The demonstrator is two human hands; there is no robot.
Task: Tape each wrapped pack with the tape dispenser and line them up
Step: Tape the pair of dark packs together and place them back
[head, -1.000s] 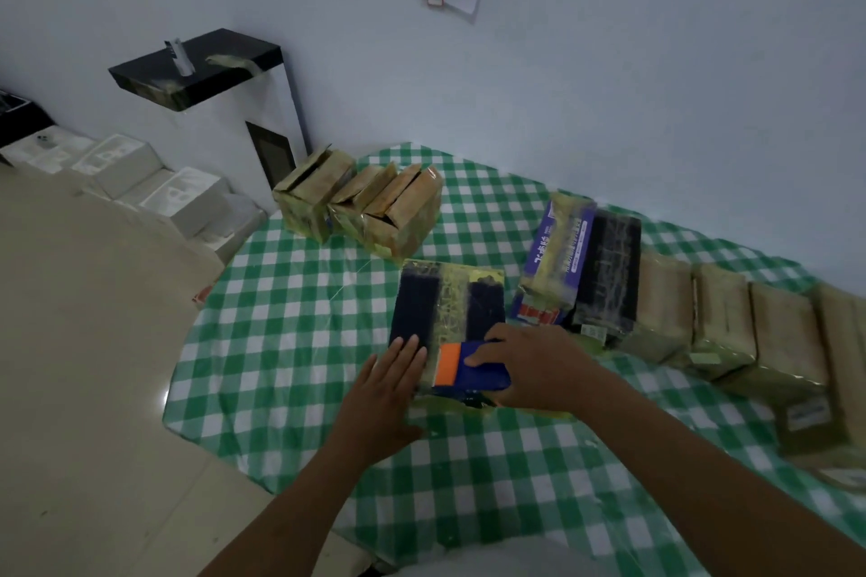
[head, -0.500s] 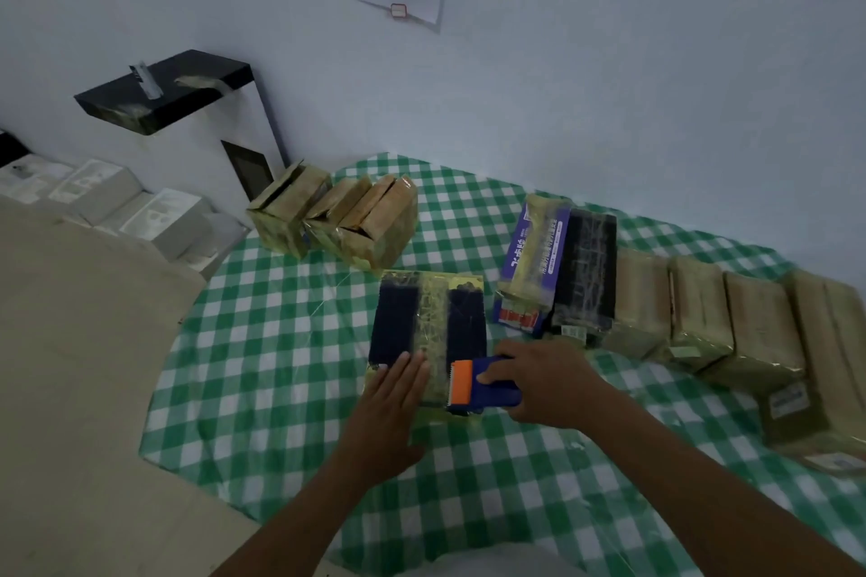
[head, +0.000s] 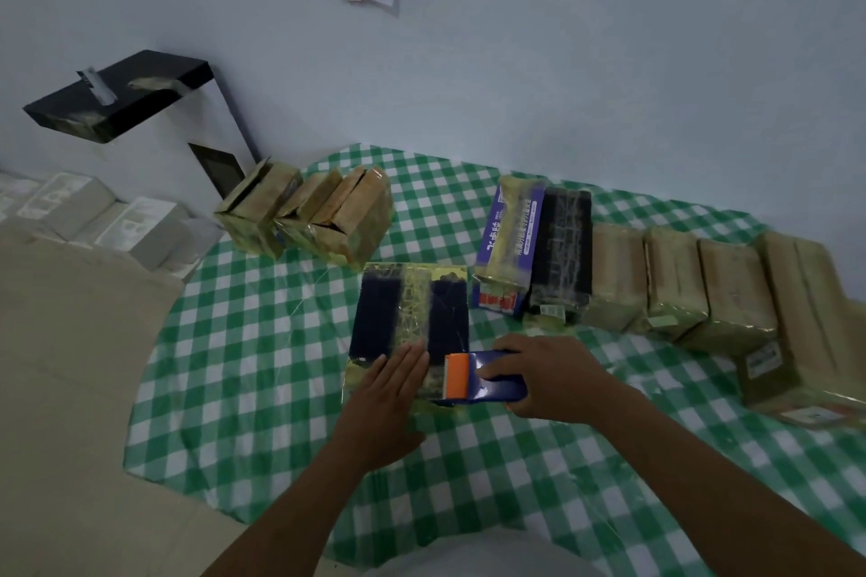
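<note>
A dark blue wrapped pack (head: 407, 319) with a yellowish tape stripe down its middle lies flat on the green checked tablecloth (head: 262, 342). My left hand (head: 384, 394) presses flat on its near edge, fingers straight. My right hand (head: 548, 380) grips the blue tape dispenser (head: 482, 377), whose orange roller sits at the pack's near right corner. To the right, a row of taped packs (head: 675, 286) leans against each other, starting with a purple one (head: 511, 244).
Three brown packs (head: 309, 211) stand at the table's far left corner. A black and white stand (head: 126, 103) and white boxes (head: 103, 220) sit on the floor to the left. The wall runs close behind the table.
The dispenser has slid toward me along the pack to its near edge. My left hand stays pressed on the pack. The camera has shifted.
</note>
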